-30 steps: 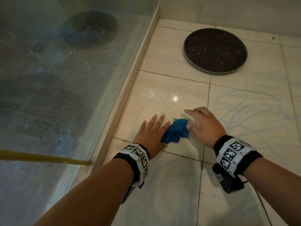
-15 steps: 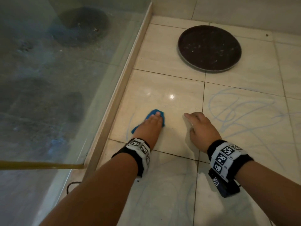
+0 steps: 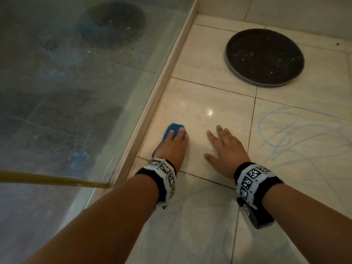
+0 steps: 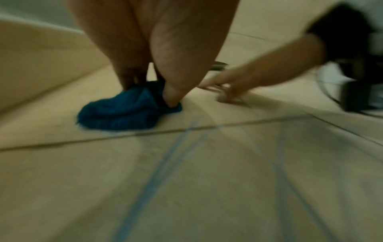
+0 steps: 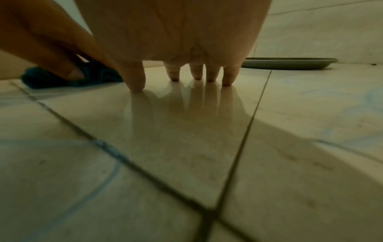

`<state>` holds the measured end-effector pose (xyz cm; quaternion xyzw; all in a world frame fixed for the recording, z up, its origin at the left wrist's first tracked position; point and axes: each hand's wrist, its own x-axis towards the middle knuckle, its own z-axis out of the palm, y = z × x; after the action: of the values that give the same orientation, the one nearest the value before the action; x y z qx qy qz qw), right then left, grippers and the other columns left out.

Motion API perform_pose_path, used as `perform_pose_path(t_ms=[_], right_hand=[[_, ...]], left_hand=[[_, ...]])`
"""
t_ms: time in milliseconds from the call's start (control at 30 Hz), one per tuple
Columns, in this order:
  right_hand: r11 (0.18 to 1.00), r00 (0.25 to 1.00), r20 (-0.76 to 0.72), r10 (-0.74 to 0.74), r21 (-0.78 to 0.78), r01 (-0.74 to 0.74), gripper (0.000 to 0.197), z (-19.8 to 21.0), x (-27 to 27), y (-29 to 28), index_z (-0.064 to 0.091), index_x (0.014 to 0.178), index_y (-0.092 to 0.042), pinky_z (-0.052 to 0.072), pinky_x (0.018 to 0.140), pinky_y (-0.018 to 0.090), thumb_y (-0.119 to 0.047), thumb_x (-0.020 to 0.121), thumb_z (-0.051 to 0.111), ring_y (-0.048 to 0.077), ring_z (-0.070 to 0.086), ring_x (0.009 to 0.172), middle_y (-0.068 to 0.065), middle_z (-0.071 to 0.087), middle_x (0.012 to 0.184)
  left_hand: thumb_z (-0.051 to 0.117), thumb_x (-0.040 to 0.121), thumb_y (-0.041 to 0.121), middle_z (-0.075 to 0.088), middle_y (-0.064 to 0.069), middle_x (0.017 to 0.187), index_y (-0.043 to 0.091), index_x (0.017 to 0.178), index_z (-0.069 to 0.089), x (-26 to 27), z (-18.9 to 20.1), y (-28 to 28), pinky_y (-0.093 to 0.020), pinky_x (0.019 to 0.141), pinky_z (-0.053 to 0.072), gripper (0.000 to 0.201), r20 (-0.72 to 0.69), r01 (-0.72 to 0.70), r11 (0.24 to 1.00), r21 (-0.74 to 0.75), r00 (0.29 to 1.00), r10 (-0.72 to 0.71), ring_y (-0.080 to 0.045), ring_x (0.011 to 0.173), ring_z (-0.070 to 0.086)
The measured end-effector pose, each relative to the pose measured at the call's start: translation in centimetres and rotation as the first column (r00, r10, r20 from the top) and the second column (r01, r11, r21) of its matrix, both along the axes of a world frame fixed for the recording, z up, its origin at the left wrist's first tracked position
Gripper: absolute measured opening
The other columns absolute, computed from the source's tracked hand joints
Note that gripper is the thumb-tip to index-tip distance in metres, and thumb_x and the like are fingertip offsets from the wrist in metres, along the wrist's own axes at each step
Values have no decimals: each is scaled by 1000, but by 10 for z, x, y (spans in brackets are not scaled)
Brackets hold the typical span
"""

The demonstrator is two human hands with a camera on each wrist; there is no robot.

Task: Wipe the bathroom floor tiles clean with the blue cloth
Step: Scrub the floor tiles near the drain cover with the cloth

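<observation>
The blue cloth (image 3: 172, 128) (image 4: 124, 113) (image 5: 37, 80) lies bunched on a beige floor tile (image 3: 200, 103), close to the shower threshold. My left hand (image 3: 174, 149) (image 4: 165, 49) lies over it and presses it to the floor, fingers stretched forward; only the cloth's far end and left edge show in the head view. My right hand (image 3: 226, 147) (image 5: 176, 32) rests on the same tile to the right, fingers spread, tips touching the floor, holding nothing. Blue scribble marks (image 3: 282, 134) cover the tile to the right and the tiles near me.
A round dark tray (image 3: 264, 56) (image 5: 290, 63) lies on the floor at the back right. A glass shower panel (image 3: 76, 92) on a raised beige threshold (image 3: 156, 96) bounds the left side. Tiled wall closes the back.
The right hand let go of the cloth and now rests flat with spread fingers. The left hand covered the cloth and slid it left toward the threshold.
</observation>
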<state>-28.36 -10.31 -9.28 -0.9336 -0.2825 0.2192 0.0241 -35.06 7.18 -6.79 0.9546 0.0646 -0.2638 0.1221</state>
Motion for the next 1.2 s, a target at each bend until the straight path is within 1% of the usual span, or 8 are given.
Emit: perform_pose_path(t_ms=[100, 300, 567, 700, 767, 1000, 1100, 1200], right_hand=[[1000, 999, 35, 9, 14, -9, 73, -5, -2, -2, -4, 149, -30, 3, 117, 37, -57, 92, 33, 22, -8, 145, 3, -15, 157], [1000, 1000, 25, 5, 12, -6, 72, -5, -3, -4, -7, 149, -31, -1, 117, 37, -56, 93, 31, 20, -12, 145, 1, -19, 157], [1000, 1000, -17, -7, 22, 7, 72, -3, -1, -3, -5, 149, -32, -2, 117, 36, -56, 93, 33, 19, -11, 145, 0, -18, 157], [1000, 1000, -30, 0, 15, 1, 72, -2, 1, -3, -3, 149, -32, 0, 117, 36, -56, 93, 34, 20, -10, 145, 0, -17, 157], [1000, 999, -33, -6, 17, 7, 72, -1, 1, -3, -3, 149, -32, -1, 116, 36, -56, 93, 34, 20, -10, 145, 0, -17, 157], [998, 1000, -10, 3, 60, -3, 74, -5, 2, -5, -2, 150, -30, 3, 117, 36, -53, 93, 39, 20, -6, 146, 1, -13, 158], [997, 999, -46, 19, 77, -15, 82, 1, 9, -9, -3, 150, -27, 8, 118, 35, -53, 90, 46, 18, -3, 146, -1, -11, 158], [998, 998, -62, 29, 64, -25, 88, 8, 18, -17, -3, 150, -28, 10, 118, 35, -54, 86, 52, 18, -2, 146, -1, -10, 158]], left_hand=[[31, 101, 7, -17, -7, 160, 14, 154, -5, -11, -10, -28, -41, 121, 9, 64, -14, 263, 964, -28, 965, -263, -29, 148, -9], [33, 100, -4, -21, -10, 159, 20, 155, -1, -2, 4, 29, -34, 118, 16, 69, 19, -191, 982, 5, 981, 191, -26, 149, -3], [35, 96, -9, -21, -4, 159, 24, 154, 0, -48, 0, 2, -30, 120, 6, 76, -59, 24, 995, -99, 998, -30, -22, 148, -11], [36, 98, -3, -16, -4, 161, 29, 154, 7, -40, 0, 36, -36, 118, 19, 70, -3, -222, 973, -57, 975, 222, -26, 149, 6], [38, 96, -7, -16, -5, 161, 27, 154, 6, -38, 3, 35, -35, 119, 18, 75, -11, -255, 967, -27, 967, 254, -25, 149, 2], [44, 91, -7, -11, -6, 161, 22, 154, 10, -25, 8, -33, -34, 120, 2, 78, -53, 199, 965, -170, 976, -211, -23, 149, -7], [35, 98, -4, -8, -4, 162, 23, 154, 13, -13, 4, -7, -25, 117, 0, 66, 35, 15, 978, -208, 999, -8, -20, 149, -3], [34, 97, -8, -11, -6, 161, 20, 154, 10, 6, 5, 19, -30, 118, 9, 68, 23, -177, 976, -125, 983, 181, -23, 149, -2]])
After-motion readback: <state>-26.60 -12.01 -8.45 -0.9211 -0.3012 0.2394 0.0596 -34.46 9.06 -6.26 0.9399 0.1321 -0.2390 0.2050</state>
